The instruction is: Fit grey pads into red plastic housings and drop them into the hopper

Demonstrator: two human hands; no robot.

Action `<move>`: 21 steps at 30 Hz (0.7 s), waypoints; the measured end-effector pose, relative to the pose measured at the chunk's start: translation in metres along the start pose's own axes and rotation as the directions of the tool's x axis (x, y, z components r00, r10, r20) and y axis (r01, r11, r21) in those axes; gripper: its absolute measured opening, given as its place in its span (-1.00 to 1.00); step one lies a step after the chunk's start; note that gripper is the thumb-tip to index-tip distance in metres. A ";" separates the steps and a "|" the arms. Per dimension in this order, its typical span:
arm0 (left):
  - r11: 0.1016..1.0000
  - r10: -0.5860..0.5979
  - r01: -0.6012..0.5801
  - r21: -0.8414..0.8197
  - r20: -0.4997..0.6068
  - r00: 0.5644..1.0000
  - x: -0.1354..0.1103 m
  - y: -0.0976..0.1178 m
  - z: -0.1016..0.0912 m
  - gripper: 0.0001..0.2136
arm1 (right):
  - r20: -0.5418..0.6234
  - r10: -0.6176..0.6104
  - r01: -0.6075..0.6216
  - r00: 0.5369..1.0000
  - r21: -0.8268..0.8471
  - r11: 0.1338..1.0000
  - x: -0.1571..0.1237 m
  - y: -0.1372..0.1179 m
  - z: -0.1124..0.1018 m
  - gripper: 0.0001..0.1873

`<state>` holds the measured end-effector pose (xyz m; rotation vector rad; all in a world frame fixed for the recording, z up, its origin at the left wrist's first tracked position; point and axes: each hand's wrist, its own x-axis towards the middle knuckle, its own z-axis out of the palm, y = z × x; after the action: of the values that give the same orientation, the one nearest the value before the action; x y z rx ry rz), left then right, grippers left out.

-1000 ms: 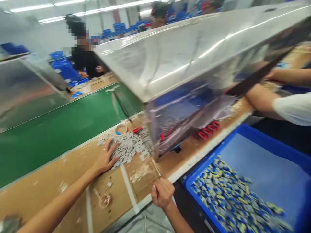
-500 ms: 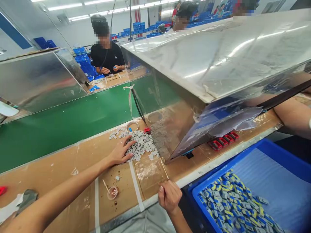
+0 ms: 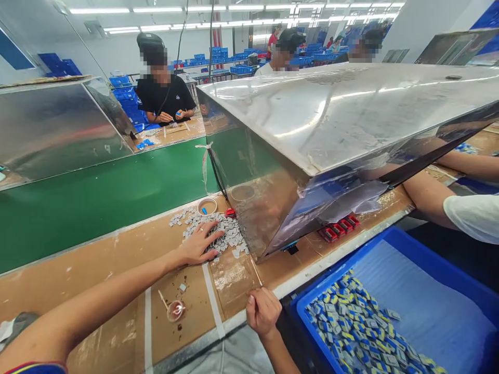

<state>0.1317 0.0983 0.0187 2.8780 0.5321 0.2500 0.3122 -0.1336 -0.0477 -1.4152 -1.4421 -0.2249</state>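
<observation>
My left hand (image 3: pixel 199 243) lies with fingers spread on a pile of small flat grey pieces (image 3: pixel 233 231). My right hand (image 3: pixel 264 312), at the table's front edge, is closed around a thin pale stick (image 3: pixel 256 272) whose far end points up and away. A small cup of reddish-brown paste (image 3: pixel 176 310) sits left of my right hand, with another short stick (image 3: pixel 162 297) leaning at its side. One single grey piece (image 3: pixel 183 286) lies apart, between the cup and my left hand.
To the right, a blue bin (image 3: pixel 302 311) holds many blue, yellow and grey pieces. A metal hood (image 3: pixel 268 192) overhangs the table, with red parts (image 3: pixel 338 228) beneath. A tape roll (image 3: pixel 207 206) stands beyond the pile; a green belt (image 3: pixel 97 208) runs behind. Co-workers sit opposite and right.
The head view has tilted and shifted, showing more of the neighbour's arm at right. My left hand has spread slightly further over the pile; my right hand keeps the stick.
</observation>
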 end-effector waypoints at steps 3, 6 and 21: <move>0.999 0.035 -0.035 0.032 0.005 0.999 0.010 0.012 0.005 -0.46 | 0.004 0.009 -0.009 1.000 -0.006 1.000 0.000 -0.001 0.000 -0.77; 0.994 0.084 -0.086 0.068 0.033 0.996 0.019 0.028 0.010 -0.48 | 0.011 0.009 -0.009 1.000 -0.018 1.000 0.001 -0.002 -0.001 -0.76; 0.993 -0.117 0.117 -0.022 -0.002 0.993 -0.005 0.028 -0.023 -0.53 | 0.054 -0.008 0.009 0.999 -0.033 0.999 -0.006 0.003 -0.003 -0.78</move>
<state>0.1319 0.0751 0.0468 2.8131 0.6916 0.2408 0.3154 -0.1385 -0.0522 -1.4516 -1.4946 -0.2182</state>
